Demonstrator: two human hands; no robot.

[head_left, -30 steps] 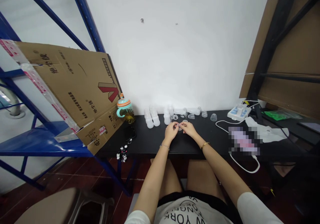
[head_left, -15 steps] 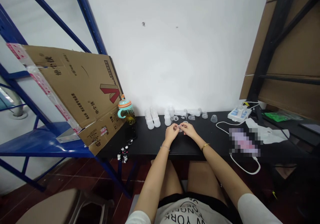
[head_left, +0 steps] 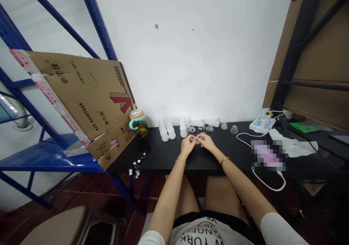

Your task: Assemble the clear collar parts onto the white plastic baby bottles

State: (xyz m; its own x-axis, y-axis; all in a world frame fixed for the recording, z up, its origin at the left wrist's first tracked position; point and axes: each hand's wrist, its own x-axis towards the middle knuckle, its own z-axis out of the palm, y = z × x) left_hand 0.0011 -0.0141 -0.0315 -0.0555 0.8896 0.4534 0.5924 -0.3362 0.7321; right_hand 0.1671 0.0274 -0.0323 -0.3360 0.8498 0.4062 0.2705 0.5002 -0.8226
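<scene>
My left hand [head_left: 188,143] and my right hand [head_left: 205,142] meet over the black table, fingertips pinched together on a small clear plastic piece [head_left: 197,142]. The fingers cover much of it, so its exact kind cannot be made out. Just beyond my hands lie a translucent ring [head_left: 192,129] and a clear cap [head_left: 209,128]. White baby bottles [head_left: 171,131] stand or lean in a row to the left, with another bottle [head_left: 183,129] behind my left hand. Farther right sit two more clear dome caps, one cap [head_left: 224,126] near the wall and another cap [head_left: 234,129] beside it.
A teal-lidded tea jug [head_left: 139,123] stands at the table's left end by a large cardboard sheet [head_left: 89,103]. A dark phone with a beaded charm [head_left: 135,169] lies near the front edge. At right are a power strip [head_left: 262,124], white cable and a blurred-out phone [head_left: 267,155].
Both hands stay in nearly the same place, still pinching the small clear piece. The whole view has shifted very slightly.
</scene>
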